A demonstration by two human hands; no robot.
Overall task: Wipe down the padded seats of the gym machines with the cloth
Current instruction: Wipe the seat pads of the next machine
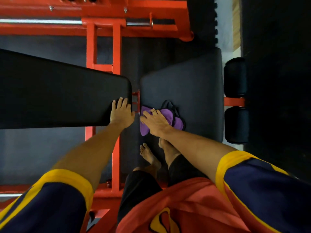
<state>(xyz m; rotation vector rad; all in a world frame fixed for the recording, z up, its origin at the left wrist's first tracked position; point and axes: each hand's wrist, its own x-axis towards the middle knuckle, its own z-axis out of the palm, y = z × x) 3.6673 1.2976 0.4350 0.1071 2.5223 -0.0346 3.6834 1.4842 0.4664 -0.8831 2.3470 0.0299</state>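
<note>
A purple cloth [168, 115] with dark edging lies crumpled on the near left corner of the dark padded seat [185, 81]. My right hand [155, 121] presses flat on the cloth, fingers spread and pointing left. To the left lies the long black back pad [58, 91] of the same bench. My left hand [121, 111] rests on that pad's near right corner, its fingers lying straight on top. A narrow gap with a red bracket [136, 100] separates the two pads.
The red steel frame [104, 47] of the machine runs under and behind the pads, with a chrome bar [40, 21] at the top. Two black roller pads [235, 78] sit right of the seat. My bare feet [151, 155] stand on dark flooring below the seat.
</note>
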